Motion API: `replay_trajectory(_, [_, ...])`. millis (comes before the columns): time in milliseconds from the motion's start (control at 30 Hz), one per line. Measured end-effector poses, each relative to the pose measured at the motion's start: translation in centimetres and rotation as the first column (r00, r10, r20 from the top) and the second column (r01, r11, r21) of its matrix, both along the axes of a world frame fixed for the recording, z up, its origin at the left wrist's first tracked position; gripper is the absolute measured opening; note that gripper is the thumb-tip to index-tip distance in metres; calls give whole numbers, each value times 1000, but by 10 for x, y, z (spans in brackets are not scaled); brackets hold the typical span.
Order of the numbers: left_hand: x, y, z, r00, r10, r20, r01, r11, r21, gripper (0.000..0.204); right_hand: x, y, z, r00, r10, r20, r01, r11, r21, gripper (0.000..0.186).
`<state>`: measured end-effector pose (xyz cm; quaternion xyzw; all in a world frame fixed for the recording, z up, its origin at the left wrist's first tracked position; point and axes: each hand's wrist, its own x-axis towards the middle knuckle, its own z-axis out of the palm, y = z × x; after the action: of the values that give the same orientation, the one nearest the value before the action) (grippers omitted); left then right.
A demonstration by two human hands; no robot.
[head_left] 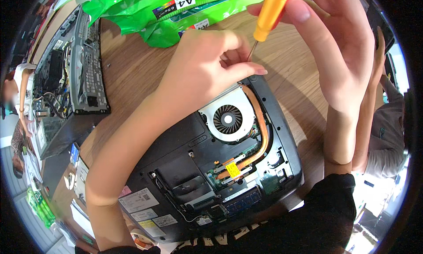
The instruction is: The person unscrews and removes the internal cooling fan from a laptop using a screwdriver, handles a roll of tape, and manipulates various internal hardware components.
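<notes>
My right hand (339, 47) grips a screwdriver (267, 17) with a yellow and red handle, its thin shaft pointing down. The shaft's tip reaches the curled fingers of my left hand (211, 60), beyond the far edge of the laptop. Whatever those fingers pinch is hidden. Below both hands lies a black laptop (176, 144), upside down with its bottom cover off. A silver cooling fan (228, 119) with a white hub shows near its far end. From there a copper heat pipe (261, 135) bends toward a yellow sticker (232, 170). A blue-green memory module (242, 202) sits nearer me.
Green paper packs (145, 16) lie at the far side of the wooden table (128, 56). An opened computer case (90, 69) with exposed wires stands at left. Other people appear at the left rim, and another person's arm (374, 100) and grey clothing are at right.
</notes>
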<state>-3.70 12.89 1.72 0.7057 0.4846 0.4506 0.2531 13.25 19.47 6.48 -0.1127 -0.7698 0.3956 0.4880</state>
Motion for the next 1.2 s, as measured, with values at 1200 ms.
replay_trajectory(1200, [-15, -2, 0, 967, -91, -236, 122, 985, 123, 8, 30, -6, 4, 984, -45, 173, 37, 998, 48, 28])
